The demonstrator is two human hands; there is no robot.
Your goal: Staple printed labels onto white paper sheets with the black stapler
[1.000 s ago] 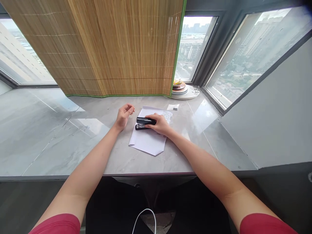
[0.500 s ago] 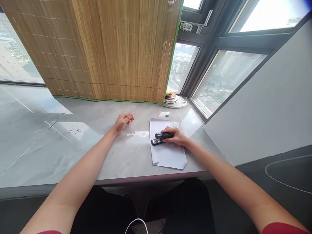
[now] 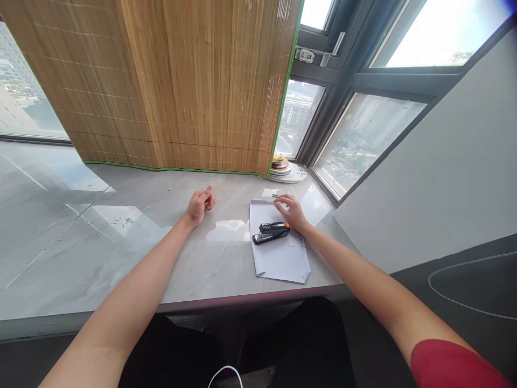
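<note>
A black stapler (image 3: 271,233) with an orange spot at its rear end lies on a sheet of white paper (image 3: 278,264) whose near corners look folded. My right hand (image 3: 294,212) is just beyond the stapler, fingers bent and apart, holding nothing that I can see. Its fingertips are close to a small strip of staples (image 3: 275,195) by the paper's far edge. Left of the paper, my left hand (image 3: 201,206) rests on the counter, curled into a loose fist with the thumb on top; nothing shows in it.
The grey marble-look counter (image 3: 194,269) runs along the windows. A bamboo blind (image 3: 181,91) hangs down to its back part. Stacked plates (image 3: 283,168) stand in the window corner. Small dark bits (image 3: 123,221) lie on the left. A white wall (image 3: 436,178) bounds the right side.
My right hand has let go of the stapler, which now lies on the paper, and has moved away toward the staples. My left hand has curled up more.
</note>
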